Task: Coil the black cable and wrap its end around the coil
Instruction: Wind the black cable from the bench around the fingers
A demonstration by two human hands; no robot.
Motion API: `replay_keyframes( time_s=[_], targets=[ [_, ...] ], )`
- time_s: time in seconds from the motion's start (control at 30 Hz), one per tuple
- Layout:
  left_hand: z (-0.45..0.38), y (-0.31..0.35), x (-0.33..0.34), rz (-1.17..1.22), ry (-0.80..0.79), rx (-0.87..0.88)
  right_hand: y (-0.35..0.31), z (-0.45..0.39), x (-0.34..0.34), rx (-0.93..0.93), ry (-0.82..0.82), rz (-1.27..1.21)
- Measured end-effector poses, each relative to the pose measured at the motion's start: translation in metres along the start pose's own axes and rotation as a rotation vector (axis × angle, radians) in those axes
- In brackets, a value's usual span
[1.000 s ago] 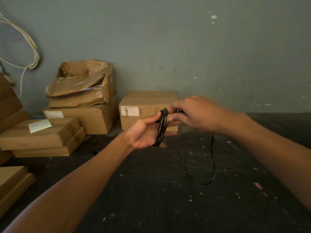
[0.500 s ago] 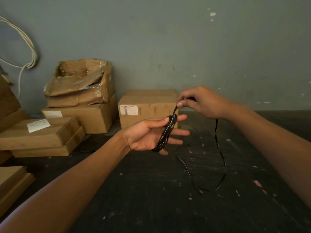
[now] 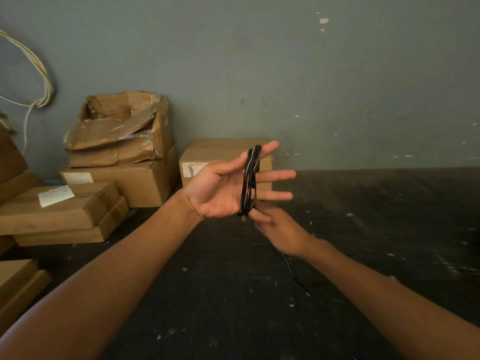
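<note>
Coiling step: coil sits looped round splayed L hand fingers, R hand just below coil pinching the tail; next, pass tail up behind coil w/ tension.

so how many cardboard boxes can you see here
About 8, all left of the hands: a torn open box on a big box, a labelled box by the wall, two flat boxes in front, three cut off at the left edge.

Dark speckled floor, stacked cardboard boxes (left side), against wall
</note>
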State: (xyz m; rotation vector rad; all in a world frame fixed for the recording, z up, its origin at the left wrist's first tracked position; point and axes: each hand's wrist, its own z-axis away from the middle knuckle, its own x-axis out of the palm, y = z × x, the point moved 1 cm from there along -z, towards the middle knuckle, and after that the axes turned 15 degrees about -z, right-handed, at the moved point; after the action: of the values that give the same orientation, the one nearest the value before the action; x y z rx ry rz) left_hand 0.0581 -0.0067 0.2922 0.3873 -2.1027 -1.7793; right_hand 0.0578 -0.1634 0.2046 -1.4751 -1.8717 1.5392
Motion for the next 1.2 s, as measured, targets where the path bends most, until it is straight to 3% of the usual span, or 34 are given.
replay_keyframes(
  time_s=[0.3, 0.57, 0.7, 0.93, 1.2],
  targets=[
    [-0.007, 0.015, -0.003, 0.022, 0.124, 0.132, -0.003, 0.019, 0.040, 0.172, -0.263, 0.194],
    [-0.002, 0.004, -0.023, -0.057, 0.241, 0.012, -0.046, 0.023, 0.036, 0.152, -0.413, 0.422],
    [0.010, -0.006, -0.035, -0.087, 0.286, -0.039, -0.071, 0.023, 0.014, 0.113, -0.387, 0.545],
    [0.014, -0.002, -0.037, 0.027, 0.330, 0.025, -0.099, 0.015, -0.010, 0.064, -0.326, 0.658],
    [0.020, -0.018, -0.031, -0.116, 0.322, -0.151, -0.136, -0.013, -0.047, -0.059, -0.156, 0.616]
  ],
)
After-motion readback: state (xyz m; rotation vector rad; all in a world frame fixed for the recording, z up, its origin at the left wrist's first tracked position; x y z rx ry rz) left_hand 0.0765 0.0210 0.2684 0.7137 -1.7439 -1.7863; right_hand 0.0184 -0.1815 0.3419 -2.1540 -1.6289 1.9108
